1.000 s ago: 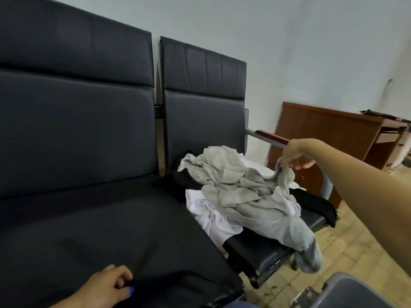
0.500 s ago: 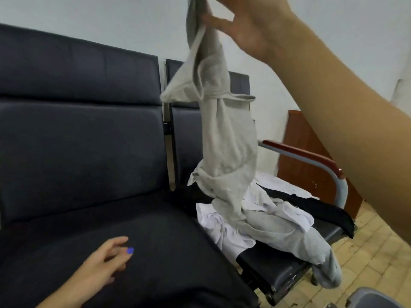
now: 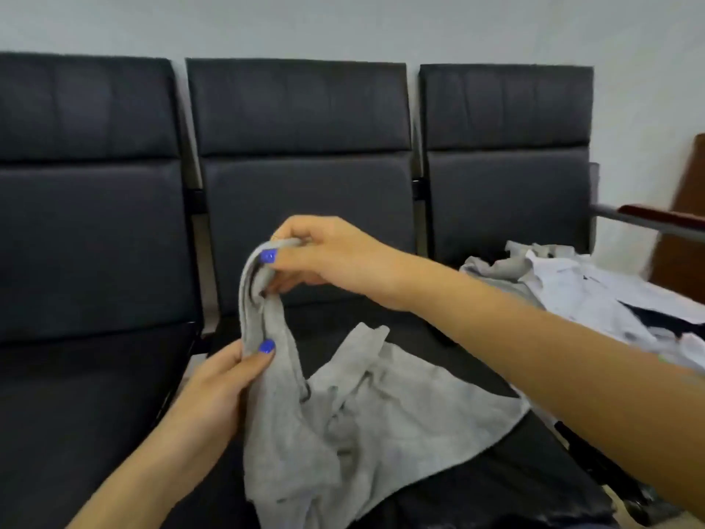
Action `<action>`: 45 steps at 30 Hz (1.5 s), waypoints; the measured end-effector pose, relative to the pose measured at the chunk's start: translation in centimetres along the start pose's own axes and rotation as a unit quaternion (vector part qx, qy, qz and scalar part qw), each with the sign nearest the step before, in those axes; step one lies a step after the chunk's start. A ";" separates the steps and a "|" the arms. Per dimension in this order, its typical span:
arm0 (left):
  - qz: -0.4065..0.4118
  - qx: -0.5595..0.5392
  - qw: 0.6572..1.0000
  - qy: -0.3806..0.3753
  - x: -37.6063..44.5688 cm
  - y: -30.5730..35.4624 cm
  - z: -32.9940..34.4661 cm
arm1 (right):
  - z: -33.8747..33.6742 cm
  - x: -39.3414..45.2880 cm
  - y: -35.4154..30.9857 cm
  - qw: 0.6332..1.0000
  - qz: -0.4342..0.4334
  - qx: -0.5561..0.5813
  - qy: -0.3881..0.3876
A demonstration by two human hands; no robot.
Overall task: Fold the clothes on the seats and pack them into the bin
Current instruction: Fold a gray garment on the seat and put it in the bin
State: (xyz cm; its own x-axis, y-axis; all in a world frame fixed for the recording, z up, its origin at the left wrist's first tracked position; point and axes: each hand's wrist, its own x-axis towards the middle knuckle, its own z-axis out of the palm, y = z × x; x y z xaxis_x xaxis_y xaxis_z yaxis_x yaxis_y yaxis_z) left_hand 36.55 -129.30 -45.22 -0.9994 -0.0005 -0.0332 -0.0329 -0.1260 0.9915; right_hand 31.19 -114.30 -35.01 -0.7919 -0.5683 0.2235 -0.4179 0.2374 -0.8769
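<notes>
A grey garment lies crumpled on the middle black seat, with one end lifted. My right hand pinches that lifted end at the top, above the seat. Just below it, my left hand grips the same hanging strip of grey cloth between thumb and fingers. A pile of white, grey and black clothes lies on the right seat. The bin is out of view.
Three black padded seats stand in a row against a pale wall; the left seat holds nothing. A red-topped metal armrest sticks out at the right, with a brown wooden cabinet behind it.
My right hand carried the grey garment from the pile on the right seat, up high, then down over the middle seat. My left hand rose from the seat and took hold of it.
</notes>
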 end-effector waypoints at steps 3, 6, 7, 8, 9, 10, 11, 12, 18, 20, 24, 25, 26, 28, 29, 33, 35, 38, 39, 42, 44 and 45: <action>-0.043 0.010 0.999 0.023 -0.9 -1.9 -2.5 | 2.7 -0.9 4.5 0.995 0.032 0.093 0.019; -0.044 0.016 0.997 0.053 -1.2 -3.2 -4.6 | 4.6 -1.8 8.6 0.986 0.122 0.103 0.055; -0.047 0.030 0.997 0.054 -1.1 -3.5 -5.2 | 4.8 -2.1 9.7 0.986 0.141 0.073 0.056; -0.056 0.053 0.996 0.052 -1.1 -3.9 -5.7 | 5.1 -2.4 10.6 0.986 0.149 0.054 0.051; -0.066 0.079 0.994 0.044 -0.9 -4.2 -6.0 | 5.2 -2.5 11.3 0.988 0.142 0.040 0.049; -0.074 0.101 0.992 0.031 -0.8 -4.5 -6.2 | 5.2 -2.7 11.6 0.990 0.130 0.025 0.049; -0.079 0.118 0.990 0.021 -0.6 -4.8 -6.3 | 5.0 -2.7 12.0 0.992 0.119 0.003 0.049; -0.078 0.130 0.988 0.016 -0.4 -5.1 -6.2 | 4.8 -2.7 12.2 0.992 0.114 -0.023 0.054; -0.032 0.182 0.983 -0.006 0.5 -5.4 -5.0 | 3.2 -2.7 14.3 0.971 0.208 0.050 0.103; -0.007 0.174 0.985 -0.010 0.7 -5.5 -4.7 | 2.7 -3.1 14.4 0.958 0.237 0.143 0.075; 0.028 0.128 0.991 -0.002 1.0 -5.2 -3.9 | 1.3 -3.7 14.7 0.929 0.247 0.274 0.038; 0.031 0.108 0.994 -0.001 1.0 -5.0 -3.7 | 0.8 -3.8 14.8 0.924 0.247 0.291 0.031; 0.032 0.091 0.995 0.004 0.9 -4.8 -3.5 | 0.4 -4.0 14.8 0.920 0.246 0.305 0.024; 0.037 0.060 0.997 0.018 0.9 -4.3 -3.1 | -0.4 -4.2 15.0 0.914 0.247 0.321 0.011; 0.041 0.051 0.998 0.026 1.0 -4.1 -2.9 | -0.8 -4.3 15.1 0.913 0.248 0.324 0.008; 0.003 0.017 1.000 0.017 1.4 -3.7 -2.7 | -1.6 -4.7 15.1 0.917 0.247 0.308 0.056; -0.099 -0.019 0.992 -0.072 1.6 -3.5 -2.9 | -1.5 -4.8 15.2 0.914 0.239 0.314 0.091; -0.208 -0.050 0.941 -0.264 1.7 -2.6 -2.9 | -0.9 -4.9 15.1 0.905 0.258 0.322 0.104; -0.209 -0.034 0.928 -0.308 1.6 -2.6 -2.8 | -0.7 -5.0 15.1 0.906 0.261 0.318 0.098; -0.217 0.029 0.926 -0.307 1.2 -2.6 -1.9 | -0.3 -5.3 14.7 0.914 0.250 0.316 0.053; -0.206 0.091 0.943 -0.246 1.2 -3.1 -1.2 | -0.3 -5.3 15.1 0.915 0.241 0.320 0.037; -0.201 0.104 0.952 -0.208 1.4 -3.2 -0.9 | -0.4 -5.3 15.3 0.916 0.238 0.322 0.038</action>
State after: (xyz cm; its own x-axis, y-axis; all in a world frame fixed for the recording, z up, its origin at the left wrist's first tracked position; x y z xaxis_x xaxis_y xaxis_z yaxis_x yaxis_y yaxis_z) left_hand 35.23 -129.80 -48.56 -0.8202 0.4037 -0.4053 -0.3701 0.1659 0.9141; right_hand 28.86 -107.36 -49.44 -0.8550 -0.4591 -0.2413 0.3122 -0.0841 -0.9463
